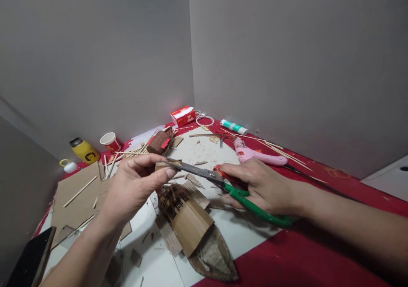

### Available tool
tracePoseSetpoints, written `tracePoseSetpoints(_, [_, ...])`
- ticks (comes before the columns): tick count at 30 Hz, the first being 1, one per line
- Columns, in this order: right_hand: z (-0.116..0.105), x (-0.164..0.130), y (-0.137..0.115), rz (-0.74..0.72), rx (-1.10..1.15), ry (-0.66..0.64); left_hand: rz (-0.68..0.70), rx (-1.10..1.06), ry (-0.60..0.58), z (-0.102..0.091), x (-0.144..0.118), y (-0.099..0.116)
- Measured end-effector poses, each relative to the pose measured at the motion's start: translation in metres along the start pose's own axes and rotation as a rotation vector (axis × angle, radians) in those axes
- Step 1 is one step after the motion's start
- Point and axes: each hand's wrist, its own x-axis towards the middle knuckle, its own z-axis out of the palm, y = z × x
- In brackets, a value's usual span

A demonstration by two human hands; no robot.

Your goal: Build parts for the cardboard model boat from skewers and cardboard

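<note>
My left hand (132,189) pinches a small strip of cardboard (163,165) between thumb and fingers, held above the table. My right hand (259,185) grips scissors (219,180) with green and orange handles. Their metal blades point left and meet the strip at my left fingertips. Just below both hands stands a folded cardboard model (186,217) with dark printed characters, set on a pointed cardboard base (212,257).
A white board (236,229) lies on the red table cover (287,261). A pink glue gun (255,154), small scissors, skewers, a glue stick (234,127), a red box (182,115), a paper cup (110,141), a yellow bottle (84,150), flat cardboard (76,193) and a phone (30,259) lie around. Grey walls enclose the corner.
</note>
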Motion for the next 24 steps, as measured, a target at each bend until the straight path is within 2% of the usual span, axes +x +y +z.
tracePoseSetpoints(6, [0.0014,-0.0004,0.0,-0.01,0.039,0.028,0.021,0.044,0.013,-0.0006,-0.0015,-0.0002])
tracePoseSetpoints(12, [0.0002,-0.0009,0.0,0.031,0.066,-0.016,0.039,0.091,0.016,-0.0014,-0.0003,-0.002])
tracePoseSetpoints(20, [-0.0005,-0.0014,0.0058,0.006,0.076,-0.007,0.011,0.039,-0.025,-0.0035,0.0038,-0.0041])
tracePoseSetpoints(24, [-0.0015,0.0009,0.0093,0.069,0.054,0.02,0.013,-0.043,-0.069,-0.0074,0.0045,-0.0056])
